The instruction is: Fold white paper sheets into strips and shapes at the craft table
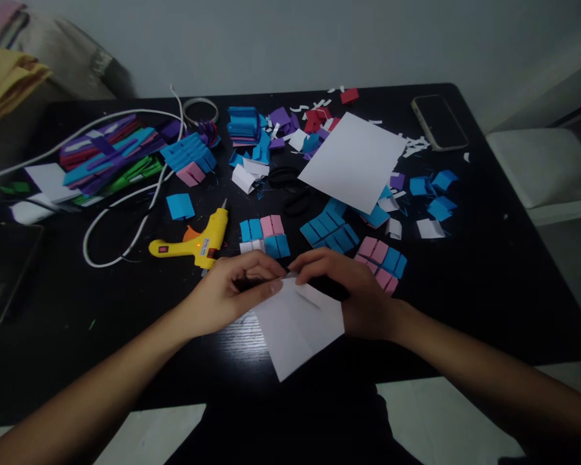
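**White Paper Pinched Between Our Hands**

Our left hand (223,294) and right hand (365,297) are clamped on the far edge of the white paper (297,336), over the table's near side; it hides some right fingers. Beyond, black scissors (296,194) blur into the black table (469,278). We cannot read the label (205,246) on the yellow glue gun (213,234). A dark device (10,265) is cut off leftward; behind stands a grey wall (290,45).
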### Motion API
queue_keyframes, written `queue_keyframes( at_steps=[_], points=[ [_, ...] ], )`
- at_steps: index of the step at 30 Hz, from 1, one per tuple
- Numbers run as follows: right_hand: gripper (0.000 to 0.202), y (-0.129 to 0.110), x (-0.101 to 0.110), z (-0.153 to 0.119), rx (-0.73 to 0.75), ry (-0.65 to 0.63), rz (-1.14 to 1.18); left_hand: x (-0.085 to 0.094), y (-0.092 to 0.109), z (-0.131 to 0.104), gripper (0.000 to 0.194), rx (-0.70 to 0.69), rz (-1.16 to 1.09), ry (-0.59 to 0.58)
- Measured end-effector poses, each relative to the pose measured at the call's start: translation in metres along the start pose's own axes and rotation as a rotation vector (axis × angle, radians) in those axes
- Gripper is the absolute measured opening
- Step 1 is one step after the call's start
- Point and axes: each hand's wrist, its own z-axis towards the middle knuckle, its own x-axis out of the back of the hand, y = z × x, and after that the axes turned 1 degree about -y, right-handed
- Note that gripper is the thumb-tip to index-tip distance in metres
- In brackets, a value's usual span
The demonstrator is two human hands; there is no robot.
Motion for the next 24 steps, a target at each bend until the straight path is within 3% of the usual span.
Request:
queue_keyframes(
  at_steps=[15,24],
  points=[
    [0.026,0.0016,-0.0009,-0.0001,0.002,0.057,-0.037,0.0021,0.0015,0.0010,0.015,0.102,0.054,0.020],
    [0.033,0.0028,-0.0013,-0.0048,-0.148,0.014,0.028,0.0004,0.0042,0.0005,0.011,0.118,0.031,0.082]
  ],
)
